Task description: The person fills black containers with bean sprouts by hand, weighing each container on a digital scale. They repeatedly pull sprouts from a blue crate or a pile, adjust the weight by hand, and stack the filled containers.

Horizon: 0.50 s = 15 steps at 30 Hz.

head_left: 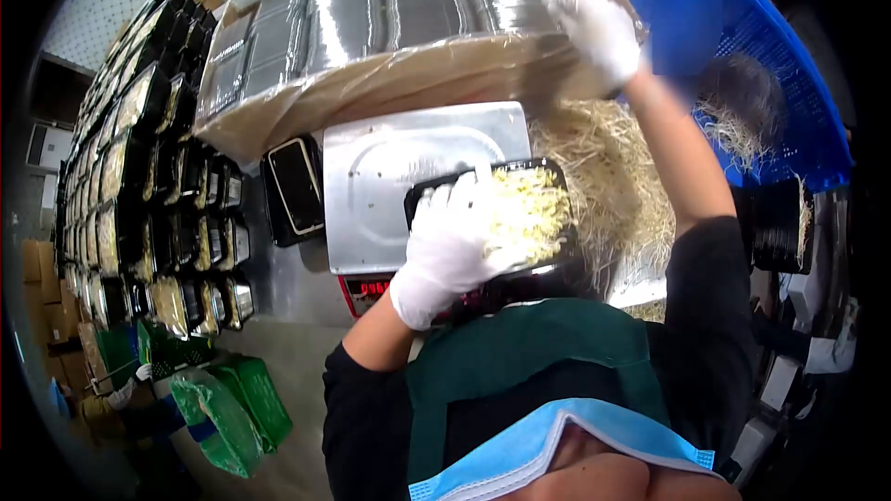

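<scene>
My left hand (447,246), in a white glove, lies over the left part of a black plastic tray (557,262) with its fingers stretched out. Pale yellow-headed bean sprouts (529,213) fill the tray, touching the hand's right side. Beneath the tray's left side is a scale with a metal platform (367,186); its red display (373,288) is partly covered. My right hand (599,37), also gloved, is raised beside the front right of a carton of stacked plastic lids (418,9). Motion smears its fingers, so I cannot make out any grip.
Loose sprouts (613,176) are heaped right of the scale. A blue perforated crate (798,83) holds more sprouts. Stacked packed trays (121,167) rise at left. A phone (295,187) lies on a black tray left of the scale. Another person's gloved hand (123,396) shows lower left near green crates (251,399).
</scene>
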Motion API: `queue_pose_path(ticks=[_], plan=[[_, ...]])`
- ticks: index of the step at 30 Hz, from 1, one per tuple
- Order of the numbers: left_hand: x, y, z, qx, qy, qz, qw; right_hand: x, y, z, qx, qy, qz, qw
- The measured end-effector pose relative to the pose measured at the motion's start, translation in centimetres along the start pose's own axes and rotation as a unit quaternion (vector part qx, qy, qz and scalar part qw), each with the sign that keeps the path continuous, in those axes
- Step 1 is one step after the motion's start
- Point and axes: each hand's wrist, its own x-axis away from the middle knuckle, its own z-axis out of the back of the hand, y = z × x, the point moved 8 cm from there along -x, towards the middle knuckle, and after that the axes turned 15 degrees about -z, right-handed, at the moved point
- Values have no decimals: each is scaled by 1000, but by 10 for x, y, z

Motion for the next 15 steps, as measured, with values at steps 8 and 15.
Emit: queue_pose_path(ticks=[8, 15], plan=[[-2, -8, -3, 61, -99, 47, 992, -159, 64, -88, 242, -16, -30, 970], [-6, -11, -6, 26, -110, 75, 991, -179, 64, -108, 297, -43, -86, 950]])
